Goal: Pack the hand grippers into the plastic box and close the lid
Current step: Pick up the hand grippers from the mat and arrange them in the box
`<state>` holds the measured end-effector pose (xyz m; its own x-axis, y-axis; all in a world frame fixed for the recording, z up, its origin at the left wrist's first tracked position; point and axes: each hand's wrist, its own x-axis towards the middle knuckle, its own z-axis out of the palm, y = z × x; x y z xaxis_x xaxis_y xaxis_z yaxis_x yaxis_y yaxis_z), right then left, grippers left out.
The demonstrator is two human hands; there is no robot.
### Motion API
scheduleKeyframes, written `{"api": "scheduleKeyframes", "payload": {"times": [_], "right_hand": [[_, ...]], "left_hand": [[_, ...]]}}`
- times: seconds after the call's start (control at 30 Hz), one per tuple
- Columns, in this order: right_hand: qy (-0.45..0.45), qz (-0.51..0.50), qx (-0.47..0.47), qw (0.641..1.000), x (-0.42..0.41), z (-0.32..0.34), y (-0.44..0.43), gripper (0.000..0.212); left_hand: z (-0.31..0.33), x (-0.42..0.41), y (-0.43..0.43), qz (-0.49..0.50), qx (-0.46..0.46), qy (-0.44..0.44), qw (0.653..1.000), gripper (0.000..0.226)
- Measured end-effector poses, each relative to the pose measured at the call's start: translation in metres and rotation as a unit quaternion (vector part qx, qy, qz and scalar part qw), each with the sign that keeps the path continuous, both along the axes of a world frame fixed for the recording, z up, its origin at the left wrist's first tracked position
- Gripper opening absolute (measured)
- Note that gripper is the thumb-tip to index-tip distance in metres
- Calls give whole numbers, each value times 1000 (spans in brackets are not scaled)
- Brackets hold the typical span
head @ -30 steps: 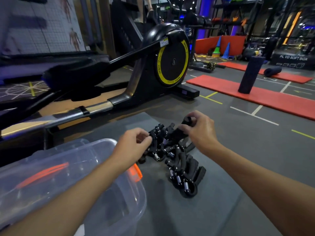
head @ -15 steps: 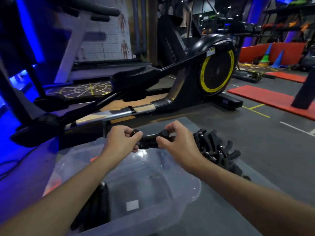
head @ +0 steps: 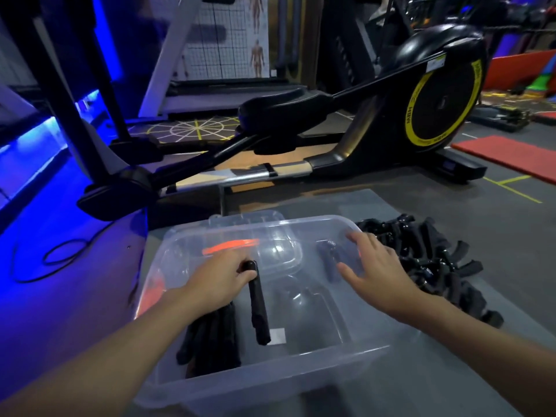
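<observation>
Inside the plastic box [head: 270,383], hand grippers [head: 210,341] crowd the left; the right stands free.

dim | blue glow left | motion blur | wide-angle edge bending

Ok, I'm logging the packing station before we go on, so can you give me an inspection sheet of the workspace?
Surface: grey mat on a gym floor, carrying the box and the pile.
Job's things: clear plastic box open, with a bundle of hand grippers inside at its left; loose pile on the mat right of the box.
Clutter: nothing seen.
Hands: left hand grips one hand gripper standing on end inside the box; right hand open, fingers spread over the box's right side.
Cables: black cable looped on the floor, left.
Surroundings: exercise machine with a yellow-ringed wheel behind the box; red mat far right.
</observation>
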<state>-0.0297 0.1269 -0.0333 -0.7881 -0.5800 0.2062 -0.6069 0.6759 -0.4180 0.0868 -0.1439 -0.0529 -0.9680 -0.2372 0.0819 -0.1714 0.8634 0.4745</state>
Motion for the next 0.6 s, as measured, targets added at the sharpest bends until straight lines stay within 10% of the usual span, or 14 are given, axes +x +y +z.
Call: {"api": "scheduleKeyframes", "payload": {"times": [0.6], "right_hand": [[135,-32,137,981,-11,-17,-19,55]], "left_hand": [[-57,2,-27,40,-52,-151,986,9]]}}
